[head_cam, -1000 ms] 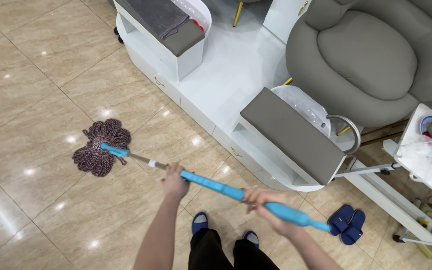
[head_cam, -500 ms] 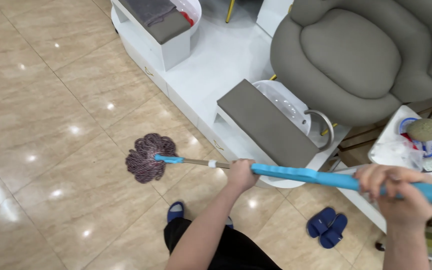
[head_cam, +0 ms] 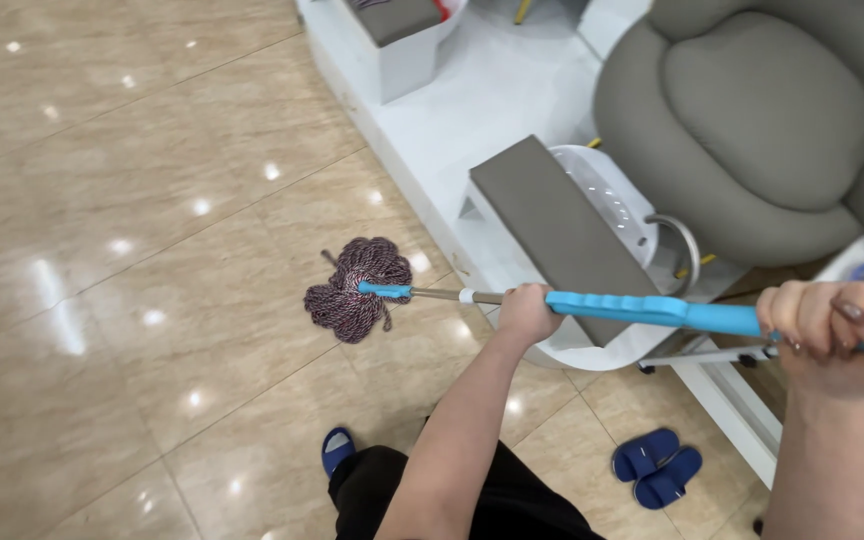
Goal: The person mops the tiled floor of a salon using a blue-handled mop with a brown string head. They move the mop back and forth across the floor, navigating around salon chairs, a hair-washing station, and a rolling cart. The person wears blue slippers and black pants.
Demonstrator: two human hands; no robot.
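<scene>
Mop (head_cam: 357, 290) down flat on the glossy beige floor (head_cam: 132, 250), strings splayed, just beside the white platform (head_cam: 472, 110). Left hand (head_cam: 527, 312) clamps the blue handle (head_cam: 652, 310) low, right hand (head_cam: 832, 335) wraps it higher (hands well apart). Blue slippers (head_cam: 657, 465) lie near the feet.
</scene>
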